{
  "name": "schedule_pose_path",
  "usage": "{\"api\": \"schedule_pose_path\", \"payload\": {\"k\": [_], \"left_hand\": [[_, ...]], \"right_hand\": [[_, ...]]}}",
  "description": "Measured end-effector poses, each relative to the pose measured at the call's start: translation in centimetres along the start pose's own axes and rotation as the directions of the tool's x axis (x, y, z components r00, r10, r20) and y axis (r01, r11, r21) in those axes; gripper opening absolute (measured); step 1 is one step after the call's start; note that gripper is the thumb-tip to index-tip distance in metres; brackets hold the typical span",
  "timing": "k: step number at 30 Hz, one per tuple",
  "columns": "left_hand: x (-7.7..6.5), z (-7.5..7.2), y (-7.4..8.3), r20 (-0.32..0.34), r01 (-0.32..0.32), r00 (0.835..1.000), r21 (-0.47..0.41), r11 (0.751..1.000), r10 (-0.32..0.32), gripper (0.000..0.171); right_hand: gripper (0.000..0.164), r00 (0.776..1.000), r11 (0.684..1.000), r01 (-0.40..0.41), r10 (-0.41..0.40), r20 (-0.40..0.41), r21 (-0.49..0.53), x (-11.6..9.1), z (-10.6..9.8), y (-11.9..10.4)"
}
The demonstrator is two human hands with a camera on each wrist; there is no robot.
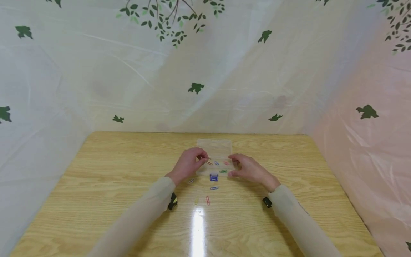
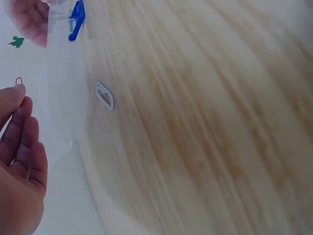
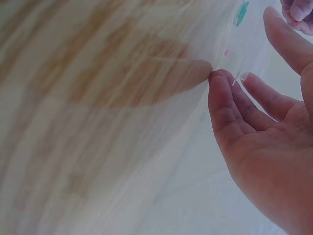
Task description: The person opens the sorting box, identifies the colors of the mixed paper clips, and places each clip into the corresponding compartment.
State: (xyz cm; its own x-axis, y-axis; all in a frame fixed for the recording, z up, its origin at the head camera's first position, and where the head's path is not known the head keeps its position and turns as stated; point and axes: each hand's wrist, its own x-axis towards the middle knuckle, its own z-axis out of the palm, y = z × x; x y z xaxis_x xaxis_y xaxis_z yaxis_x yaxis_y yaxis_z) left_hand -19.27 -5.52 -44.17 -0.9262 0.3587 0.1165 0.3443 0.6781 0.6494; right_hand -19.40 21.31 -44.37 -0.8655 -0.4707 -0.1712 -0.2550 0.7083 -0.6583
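Observation:
A clear plastic box (image 1: pixel 202 172) lies on the table with its lid (image 1: pixel 214 145) folded back. My left hand (image 1: pixel 190 163) is over the box's left end, pinching a red paper clip (image 2: pixel 19 80) between thumb and forefinger. At the other end, my right hand (image 1: pixel 248 168) holds the box, thumb at the near edge and fingers round the far side. Inside are orange paper clips (image 1: pixel 209 163), blue paper clips (image 1: pixel 216 162), pink paper clips (image 1: pixel 226 163) and green paper clips (image 1: pixel 223 171). A blue clasp (image 1: pixel 213 177) sits at the front.
Loose on the table (image 1: pixel 128 171) in front of the box lie a white paper clip (image 2: pixel 105 96), a blue paper clip (image 1: pixel 214 188), a yellow paper clip (image 1: pixel 196 201) and a red paper clip (image 1: pixel 208 200). Behind the table hangs a leaf-patterned sheet (image 1: pixel 154 78).

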Motion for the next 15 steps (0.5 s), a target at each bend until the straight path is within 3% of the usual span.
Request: {"api": "schedule_pose_path", "payload": {"k": [15], "left_hand": [[1.3,0.6,0.4,0.062,0.024,0.998,0.026,0.999,-0.025,0.005]], "right_hand": [[0.07,1.0,1.0,0.005,-0.005,-0.003,-0.001,0.0,-0.1,0.1]]}}
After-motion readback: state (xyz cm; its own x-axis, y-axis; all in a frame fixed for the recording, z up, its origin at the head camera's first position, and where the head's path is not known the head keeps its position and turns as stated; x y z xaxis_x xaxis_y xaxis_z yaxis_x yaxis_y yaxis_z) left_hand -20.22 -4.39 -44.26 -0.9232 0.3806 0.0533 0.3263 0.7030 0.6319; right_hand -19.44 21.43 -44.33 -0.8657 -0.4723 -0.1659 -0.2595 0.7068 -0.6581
